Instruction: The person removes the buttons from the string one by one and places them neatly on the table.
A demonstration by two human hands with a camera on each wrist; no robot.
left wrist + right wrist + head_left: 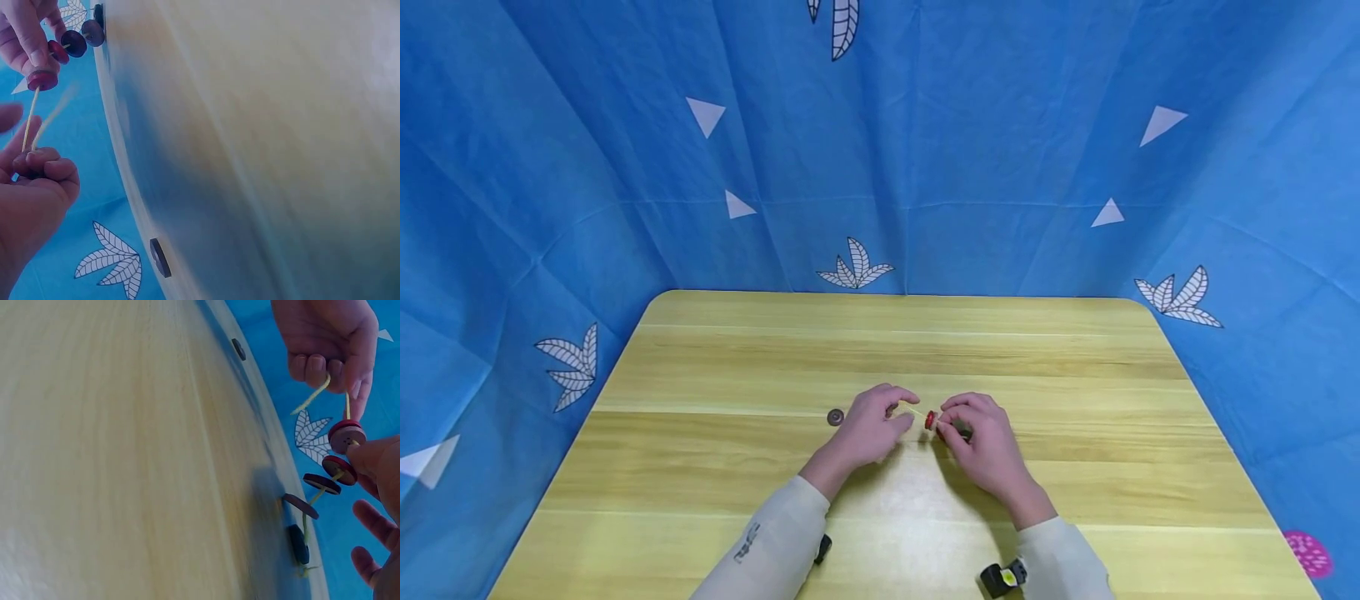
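A yellow string (pixel 305 525) threaded with several buttons stretches between the two hands. My left hand (pixel 870 423) has its fingers curled on one end of the string, and a short loose tail pokes out beside them. With thumb and fingertips, my right hand (pixel 988 442) pinches a brownish button (pixel 347 441) that lies against a red button (pixel 931 420). Below the right hand, another red button (pixel 339 470) and several dark buttons (pixel 322 484) hang spaced along the string. Some of them are hidden behind the right hand in the head view.
One loose dark button (pixel 836 417) lies on the wooden table (pixel 700 467), left of the left hand. Blue patterned cloth (pixel 910 150) hangs behind and at both sides of the table. A small black device (pixel 1002 577) is strapped at the right wrist.
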